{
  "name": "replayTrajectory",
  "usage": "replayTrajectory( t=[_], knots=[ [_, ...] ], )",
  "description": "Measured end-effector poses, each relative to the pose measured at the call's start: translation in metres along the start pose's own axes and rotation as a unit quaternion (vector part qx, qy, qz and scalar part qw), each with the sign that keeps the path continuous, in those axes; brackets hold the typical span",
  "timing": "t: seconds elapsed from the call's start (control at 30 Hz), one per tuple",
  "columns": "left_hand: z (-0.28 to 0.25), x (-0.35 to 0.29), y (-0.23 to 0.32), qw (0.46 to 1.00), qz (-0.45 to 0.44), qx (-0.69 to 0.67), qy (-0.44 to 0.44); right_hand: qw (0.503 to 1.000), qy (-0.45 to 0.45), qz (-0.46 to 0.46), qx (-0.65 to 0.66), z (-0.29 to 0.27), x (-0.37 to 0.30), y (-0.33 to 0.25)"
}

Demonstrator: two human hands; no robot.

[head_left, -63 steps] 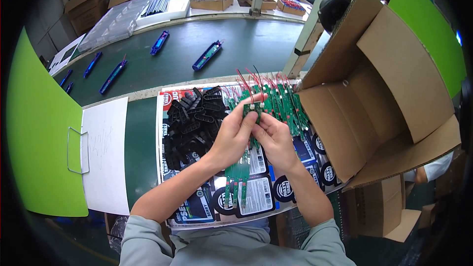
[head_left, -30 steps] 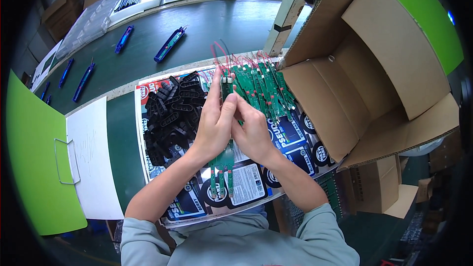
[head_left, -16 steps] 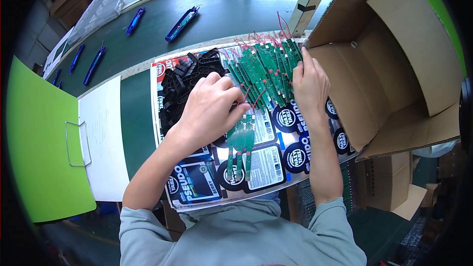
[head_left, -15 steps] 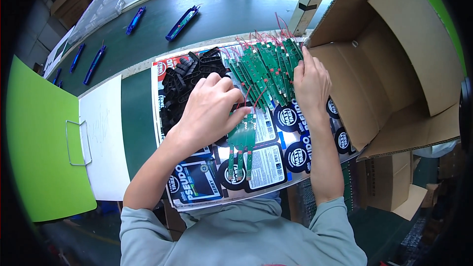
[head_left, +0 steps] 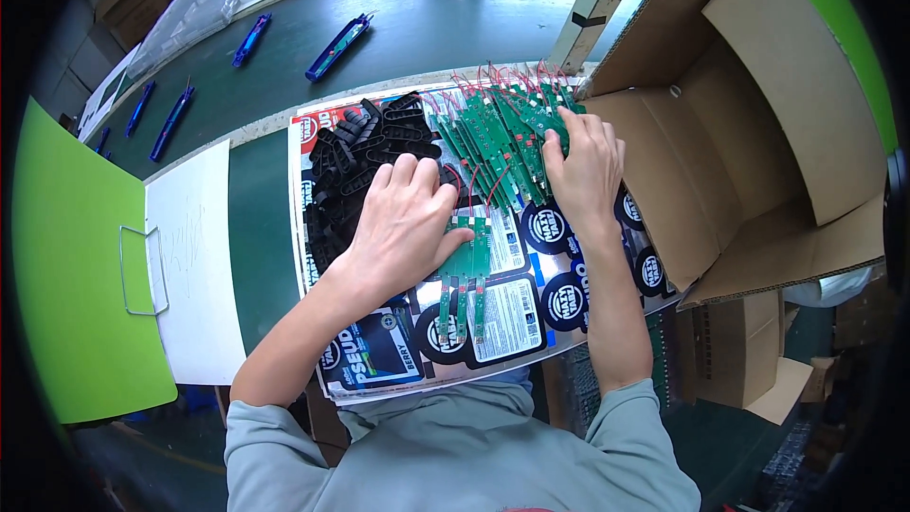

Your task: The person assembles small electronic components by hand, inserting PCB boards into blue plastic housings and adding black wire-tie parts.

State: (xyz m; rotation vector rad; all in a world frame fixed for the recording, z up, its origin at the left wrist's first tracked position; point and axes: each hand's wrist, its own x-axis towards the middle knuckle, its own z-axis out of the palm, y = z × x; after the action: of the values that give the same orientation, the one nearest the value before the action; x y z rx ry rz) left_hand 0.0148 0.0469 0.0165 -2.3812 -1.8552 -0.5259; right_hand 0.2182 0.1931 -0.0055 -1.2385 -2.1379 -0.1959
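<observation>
Several narrow green circuit boards (head_left: 464,265) lie side by side in front of me, with red wires at their far ends. My left hand (head_left: 403,213) has its fingers curled and its thumb over the left part of these boards; its fingertips are partly hidden. At the right edge of a heap of similar green circuit boards (head_left: 493,137), my right hand (head_left: 588,166) touches the boards with thumb and forefinger apart. Thin red wires stick out from the heap's far side. Beyond my left hand is a pile of black plastic pieces (head_left: 365,147).
A printed sheet (head_left: 512,322) lies under the boards. An open cardboard box (head_left: 682,171) stands at the right. Blue elongated casings (head_left: 338,47) rest on the green bench (head_left: 417,19) beyond. At the left are a lime-green panel (head_left: 76,275) and white paper (head_left: 194,275).
My right hand has moved slightly left and nearer, from the heap's far right corner onto its right edge. The boards there have shifted a little left. My left hand has hardly moved.
</observation>
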Motion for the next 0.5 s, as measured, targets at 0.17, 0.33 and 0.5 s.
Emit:
replayTrajectory(
  t=[0.17,0.33,0.5],
  knots=[
    [0.001,-0.001,0.001,1.0,-0.003,-0.025,-0.008,0.999,-0.024,0.02,0.02,0.002,-0.001,0.005],
    [-0.005,0.001,-0.004,0.985,-0.033,-0.17,-0.003,0.998,-0.016,0.026,0.046,0.005,0.0,0.008],
    [-0.012,0.011,-0.009,0.784,-0.163,-0.597,-0.051,0.991,0.022,0.036,0.13,0.004,0.005,0.003]
  ],
)
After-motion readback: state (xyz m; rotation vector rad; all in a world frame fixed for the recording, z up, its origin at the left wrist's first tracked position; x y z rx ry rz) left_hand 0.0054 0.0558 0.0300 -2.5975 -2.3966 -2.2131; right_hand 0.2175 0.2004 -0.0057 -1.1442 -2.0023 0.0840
